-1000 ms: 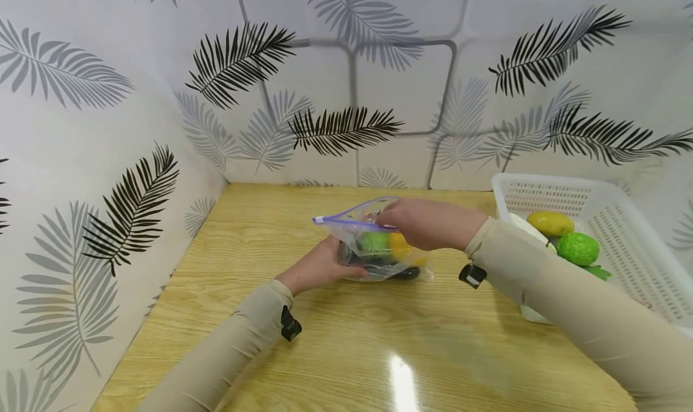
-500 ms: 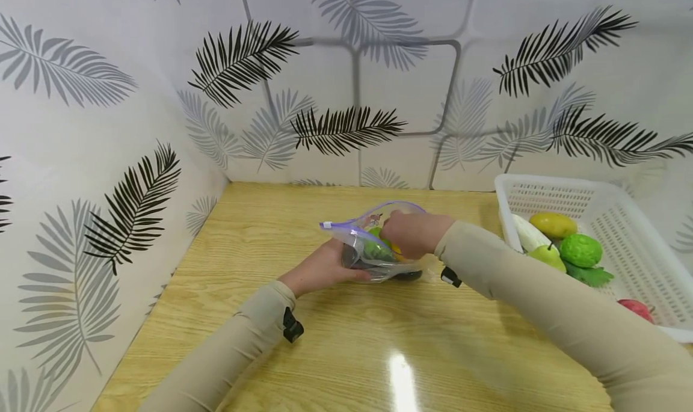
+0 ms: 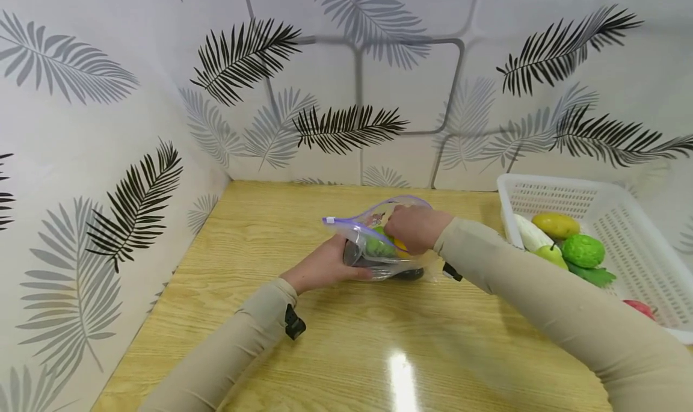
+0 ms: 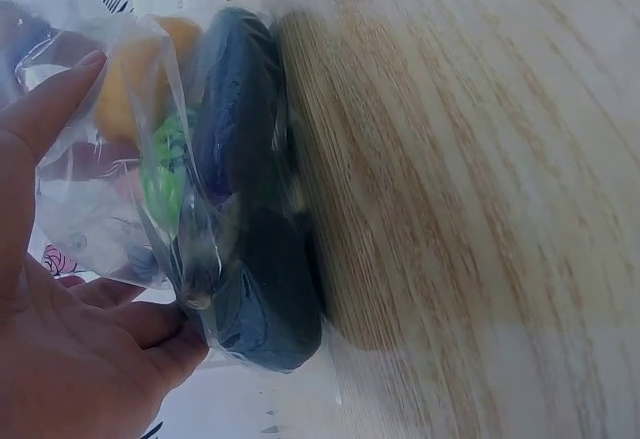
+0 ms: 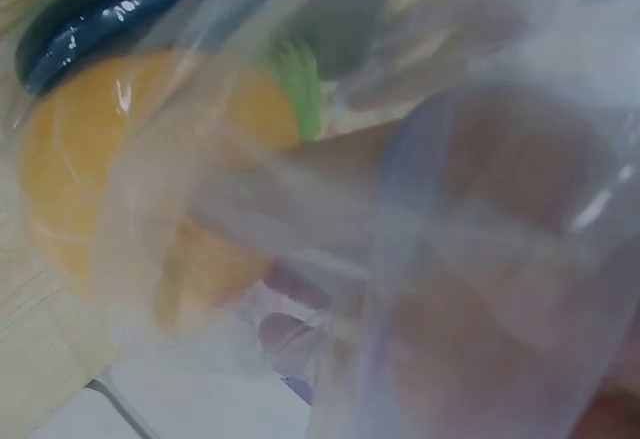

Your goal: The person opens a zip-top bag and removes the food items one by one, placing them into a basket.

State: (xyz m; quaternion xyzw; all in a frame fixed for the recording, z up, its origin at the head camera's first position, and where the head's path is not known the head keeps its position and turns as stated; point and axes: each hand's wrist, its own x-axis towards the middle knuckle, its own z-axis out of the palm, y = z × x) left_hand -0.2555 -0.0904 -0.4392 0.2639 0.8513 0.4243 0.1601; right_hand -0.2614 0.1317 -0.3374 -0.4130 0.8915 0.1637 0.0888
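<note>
A clear zip bag (image 3: 387,273) with a purple-edged mouth and white slider lies on the table, its mouth open. At its left end my left hand (image 3: 325,266) grips it, the thumb in front and the other fingers behind. My right hand (image 3: 414,227) reaches in through the mouth; in the right wrist view a digit lies against a round orange-yellow fruit (image 5: 85,174), blurred by plastic. Also inside are a bright green leafy-looking piece (image 4: 168,174), a long dark eggplant-like piece (image 4: 240,89) and another dark piece (image 4: 268,304). The right fingertips are partly hidden.
On the right stands a white slotted basket (image 3: 644,237) holding a yellow oval fruit (image 3: 556,225), a green pear (image 3: 551,255), a round green vegetable (image 3: 583,251), a long white vegetable (image 3: 529,231) and a red fruit (image 3: 639,307). A patterned wall closes off the table's (image 3: 325,352) back.
My right hand has moved from the bag's rim down into its mouth, onto the orange-yellow fruit. The bag's mouth has shifted slightly right. My left hand keeps its hold.
</note>
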